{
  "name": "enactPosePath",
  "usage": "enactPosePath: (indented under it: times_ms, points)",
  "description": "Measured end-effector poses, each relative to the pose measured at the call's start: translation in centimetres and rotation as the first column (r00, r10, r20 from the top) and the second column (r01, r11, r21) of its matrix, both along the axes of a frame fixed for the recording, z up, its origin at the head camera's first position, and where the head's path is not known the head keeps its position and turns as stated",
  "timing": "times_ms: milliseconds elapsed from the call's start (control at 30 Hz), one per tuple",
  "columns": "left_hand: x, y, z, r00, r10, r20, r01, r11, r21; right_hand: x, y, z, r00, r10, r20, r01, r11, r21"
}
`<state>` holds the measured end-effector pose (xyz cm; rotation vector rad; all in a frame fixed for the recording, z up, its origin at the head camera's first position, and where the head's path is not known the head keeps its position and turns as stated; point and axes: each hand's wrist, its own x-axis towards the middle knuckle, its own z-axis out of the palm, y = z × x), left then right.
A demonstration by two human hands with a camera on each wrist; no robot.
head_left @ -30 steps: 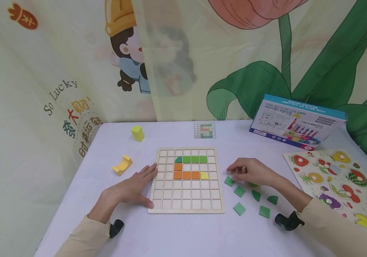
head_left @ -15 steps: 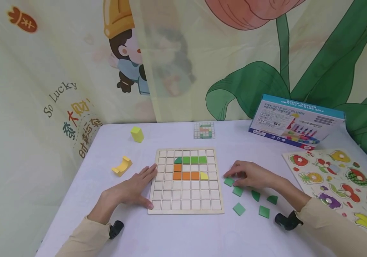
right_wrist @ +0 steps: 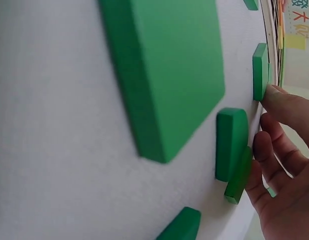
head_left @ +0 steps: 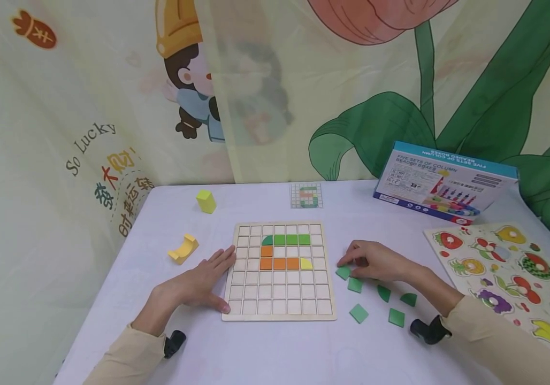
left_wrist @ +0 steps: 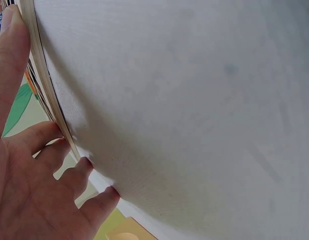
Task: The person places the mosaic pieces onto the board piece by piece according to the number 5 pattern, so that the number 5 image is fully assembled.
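My left hand (head_left: 193, 286) lies beside the wooden grid board (head_left: 280, 315), fingers spread. Its fingertips and thumb touch the board's left edge, as the left wrist view also shows. On the board, green, orange and yellow pieces form part of a figure. To the right of the board, my right hand (head_left: 373, 260) pinches a green square tile (head_left: 343, 272) between thumb and index finger, its other fingers curled. Against the thumb lies another green square tile (head_left: 354, 285). Several more green pieces lie close by, including a quarter-round piece (head_left: 383, 293); one is partly hidden beneath the hand.
A small pattern card (head_left: 306, 195) lies behind the board. A yellow-green block (head_left: 206, 201) and a yellow arch block (head_left: 183, 249) stand on the left. On the right are a printed box (head_left: 443, 184) and a fruit puzzle board (head_left: 487, 256).
My right hand has come down slightly toward me onto the green tiles. The tile by its thumb has slid a little left, toward its neighbour. My left hand stays at the board's edge.
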<state>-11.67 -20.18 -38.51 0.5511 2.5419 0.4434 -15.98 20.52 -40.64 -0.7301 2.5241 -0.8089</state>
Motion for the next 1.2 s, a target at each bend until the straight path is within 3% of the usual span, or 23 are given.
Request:
enactPosePath:
  times_ms: [367, 733, 900, 1200]
  points:
    - [0.0, 0.1, -0.1, 1.000, 0.007, 0.000, -0.007, 1.000, -0.017, 0.5, -0.9, -0.3, 0.995, -0.070, -0.073, 0.069, 0.997, -0.019]
    - [0.1, 0.1, 0.1, 1.000, 0.009, 0.002, -0.009, 1.000, 0.003, 1.9, -5.4, -0.3, 0.985, -0.092, -0.146, 0.081, 0.994, -0.074]
    - [0.1, 0.0, 0.0, 1.000, -0.002, -0.004, 0.002, 1.000, 0.005, 2.7, -7.1, -0.3, 0.977, -0.062, -0.206, 0.052, 0.997, -0.054]
    - [0.1, -0.1, 0.1, 1.000, -0.008, -0.003, 0.008, 1.000, 0.016, 3.1, -8.2, -0.4, 0.967, -0.098, -0.234, 0.097, 0.995, -0.015]
